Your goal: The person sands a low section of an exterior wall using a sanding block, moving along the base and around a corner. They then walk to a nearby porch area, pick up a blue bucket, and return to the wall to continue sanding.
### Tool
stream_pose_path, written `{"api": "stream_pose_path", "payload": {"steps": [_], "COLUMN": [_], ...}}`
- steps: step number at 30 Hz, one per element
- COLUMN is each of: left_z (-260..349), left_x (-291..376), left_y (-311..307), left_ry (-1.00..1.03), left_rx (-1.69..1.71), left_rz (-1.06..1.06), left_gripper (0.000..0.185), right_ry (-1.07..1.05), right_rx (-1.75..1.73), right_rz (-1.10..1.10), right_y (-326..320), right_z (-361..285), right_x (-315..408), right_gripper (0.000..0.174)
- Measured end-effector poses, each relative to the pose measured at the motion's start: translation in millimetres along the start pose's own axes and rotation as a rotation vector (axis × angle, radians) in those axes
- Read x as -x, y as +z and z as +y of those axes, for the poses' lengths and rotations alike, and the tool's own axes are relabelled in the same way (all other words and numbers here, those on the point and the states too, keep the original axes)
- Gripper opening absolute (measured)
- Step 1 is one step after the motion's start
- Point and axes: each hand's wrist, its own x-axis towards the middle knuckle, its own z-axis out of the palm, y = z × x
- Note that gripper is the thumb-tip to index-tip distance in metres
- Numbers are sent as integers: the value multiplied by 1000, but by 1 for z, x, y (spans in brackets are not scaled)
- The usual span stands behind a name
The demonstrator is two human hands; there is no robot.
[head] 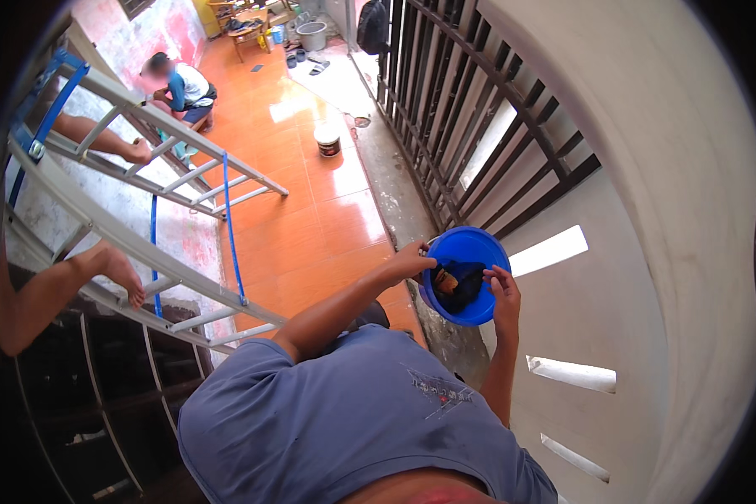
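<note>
A round blue plastic bucket is in front of me, beside the pale wall. My left hand grips its left rim, with the fingers bent over the edge. At the right rim is my right hand, its fingertips over the opening; whether it grips the rim I cannot tell. Inside the bucket lies a dark, crumpled, cloth-like thing. An orange-brown piece rests against it, too small to make out.
On the left stands an aluminium stepladder with blue straps; another person's bare feet are on its rungs. A second person crouches by the wall. A white paint pail stands on the orange tiles. Dark metal bars line the right.
</note>
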Motion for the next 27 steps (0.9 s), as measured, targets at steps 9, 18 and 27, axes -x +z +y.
{"api": "stream_pose_path", "payload": {"steps": [9,18,27], "left_z": [-41,-80,-117], "left_x": [63,126,157], "left_y": [-31,-27,-23], "left_ry": [39,54,18], "left_rx": [10,-12,-12], "left_rz": [128,154,168], "left_gripper": [52,53,53], "right_ry": [0,357,302], "right_rx": [-68,-182,-53], "right_rz": [149,-34,72], "right_y": [0,41,63], "right_z": [26,111,127], "right_x": [54,120,149], "right_gripper": [36,47,45]}}
